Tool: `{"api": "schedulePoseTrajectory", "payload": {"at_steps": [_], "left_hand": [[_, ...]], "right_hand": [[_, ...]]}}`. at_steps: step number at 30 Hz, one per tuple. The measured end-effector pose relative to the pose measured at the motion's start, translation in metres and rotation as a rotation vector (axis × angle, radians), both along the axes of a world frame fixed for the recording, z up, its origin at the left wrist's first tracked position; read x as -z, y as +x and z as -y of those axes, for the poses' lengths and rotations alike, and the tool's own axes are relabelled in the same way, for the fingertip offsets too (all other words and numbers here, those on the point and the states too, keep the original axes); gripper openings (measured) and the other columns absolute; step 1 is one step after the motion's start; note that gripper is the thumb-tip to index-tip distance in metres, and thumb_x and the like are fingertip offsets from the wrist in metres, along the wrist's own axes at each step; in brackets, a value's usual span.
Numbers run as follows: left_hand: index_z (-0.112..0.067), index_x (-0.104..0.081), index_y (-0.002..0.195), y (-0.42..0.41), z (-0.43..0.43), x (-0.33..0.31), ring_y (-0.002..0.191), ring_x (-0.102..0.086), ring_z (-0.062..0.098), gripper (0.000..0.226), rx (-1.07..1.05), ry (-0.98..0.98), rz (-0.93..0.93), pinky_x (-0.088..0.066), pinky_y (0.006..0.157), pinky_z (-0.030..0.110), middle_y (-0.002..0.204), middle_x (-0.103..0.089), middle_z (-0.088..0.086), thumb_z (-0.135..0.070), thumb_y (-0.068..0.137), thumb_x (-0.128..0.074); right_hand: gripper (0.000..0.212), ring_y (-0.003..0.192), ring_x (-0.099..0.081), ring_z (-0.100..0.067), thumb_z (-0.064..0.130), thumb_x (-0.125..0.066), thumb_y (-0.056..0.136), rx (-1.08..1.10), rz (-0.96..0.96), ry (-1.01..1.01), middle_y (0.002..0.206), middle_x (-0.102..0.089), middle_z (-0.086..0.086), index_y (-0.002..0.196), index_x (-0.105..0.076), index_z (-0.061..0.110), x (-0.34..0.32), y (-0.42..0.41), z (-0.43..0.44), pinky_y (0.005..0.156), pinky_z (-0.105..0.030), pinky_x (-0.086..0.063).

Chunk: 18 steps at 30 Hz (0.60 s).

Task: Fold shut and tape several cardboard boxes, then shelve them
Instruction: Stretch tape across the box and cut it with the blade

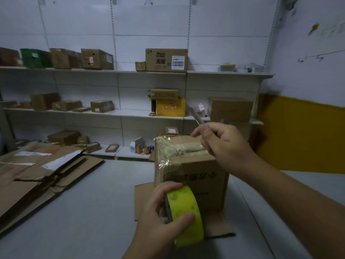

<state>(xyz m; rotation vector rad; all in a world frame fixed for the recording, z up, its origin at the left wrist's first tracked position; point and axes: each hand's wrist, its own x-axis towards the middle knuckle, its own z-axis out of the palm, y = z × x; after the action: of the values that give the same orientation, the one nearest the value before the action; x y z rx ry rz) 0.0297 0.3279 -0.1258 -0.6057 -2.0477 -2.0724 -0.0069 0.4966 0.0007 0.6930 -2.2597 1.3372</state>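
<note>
**While the left hand holds the tape, the right hand works at the box top**

Where the fingers (169, 186) of the left hand (158, 212) curl, they grip a yellow tape roll (183, 214), and the thumb lies across its outer band. The roll is held low, in front of the near side of the box (194, 171). The fingers (200, 130) of the right hand (224, 144) are closed around a thin grey tool (195, 115). It is blurred, so I cannot tell what tool it is. This hand is above the right part of the box top.

The box stands upright with its flaps closed. Wrinkled clear tape (177, 149) runs along the top seam and down the left corner. Under the box lies a flat sheet of cardboard (222, 227), and both are on the grey table (84, 212). At the left of the table is a pile of flattened cardboard (37, 174). Behind, white shelves (130, 72) on the wall carry many boxes, among them a yellow box (170, 108).
</note>
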Motion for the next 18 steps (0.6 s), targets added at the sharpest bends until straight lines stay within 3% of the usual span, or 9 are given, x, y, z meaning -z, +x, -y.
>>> {"api": "schedulePoseTrajectory", "payload": {"at_steps": [4,6,8,10,13,18], "left_hand": [[-0.042,-0.067,0.101,0.002,0.000,0.000,0.100,-0.064,0.016,0.061,-0.001,0.036,0.034,-0.057,0.073,0.032,0.115,-0.061,-0.004,-0.038,0.043,-0.085],[-0.045,-0.065,0.104,0.003,-0.001,0.001,0.104,-0.062,0.017,0.061,-0.020,-0.007,0.024,-0.058,0.079,0.037,0.116,-0.062,-0.005,-0.041,0.046,-0.085],[-0.048,-0.063,0.106,0.003,-0.002,0.001,0.106,-0.061,0.015,0.061,-0.034,-0.034,0.018,-0.056,0.084,0.041,0.115,-0.062,-0.009,-0.043,0.048,-0.083],[-0.049,-0.063,0.105,0.003,-0.002,0.001,0.106,-0.061,0.013,0.060,-0.032,-0.034,0.026,-0.056,0.086,0.042,0.112,-0.063,-0.013,-0.043,0.049,-0.082],[-0.049,-0.062,0.106,0.004,-0.002,0.001,0.106,-0.061,0.010,0.060,-0.042,-0.035,0.025,-0.056,0.086,0.041,0.111,-0.062,-0.016,-0.043,0.050,-0.082],[-0.045,-0.064,0.103,0.003,0.002,0.000,0.103,-0.061,0.010,0.059,-0.025,-0.046,0.044,-0.057,0.083,0.038,0.109,-0.061,-0.015,-0.042,0.047,-0.082]], "right_hand": [[0.034,0.057,-0.041,-0.006,0.042,-0.024,0.098,0.119,-0.116,0.762,0.066,-0.046,0.010,0.076,-0.046,0.029,0.012,0.021,-0.010,0.055,-0.028,-0.030],[0.033,0.061,-0.040,-0.007,0.045,-0.021,0.091,0.196,-0.222,0.937,0.072,-0.049,0.011,0.081,-0.048,0.029,0.021,0.024,-0.007,0.056,-0.028,-0.029],[0.032,0.051,-0.037,-0.011,0.042,-0.030,0.089,0.250,-0.343,1.038,0.064,-0.055,0.006,0.075,-0.053,0.024,0.030,0.023,-0.003,0.045,-0.026,-0.025],[0.022,0.038,-0.025,-0.012,0.032,-0.047,0.082,0.291,-0.478,1.109,0.046,-0.049,0.002,0.063,-0.050,0.021,0.035,0.023,0.001,0.037,-0.020,-0.010],[0.021,0.026,-0.029,-0.016,0.016,-0.070,0.056,0.320,-0.535,1.222,0.038,-0.044,0.001,0.057,-0.049,0.018,0.038,0.024,0.011,0.048,-0.013,0.002],[0.020,0.022,-0.035,-0.018,0.008,-0.068,0.049,0.368,-0.525,1.161,0.035,-0.040,-0.002,0.052,-0.049,0.013,0.048,0.027,0.015,0.051,-0.011,-0.001]]}}
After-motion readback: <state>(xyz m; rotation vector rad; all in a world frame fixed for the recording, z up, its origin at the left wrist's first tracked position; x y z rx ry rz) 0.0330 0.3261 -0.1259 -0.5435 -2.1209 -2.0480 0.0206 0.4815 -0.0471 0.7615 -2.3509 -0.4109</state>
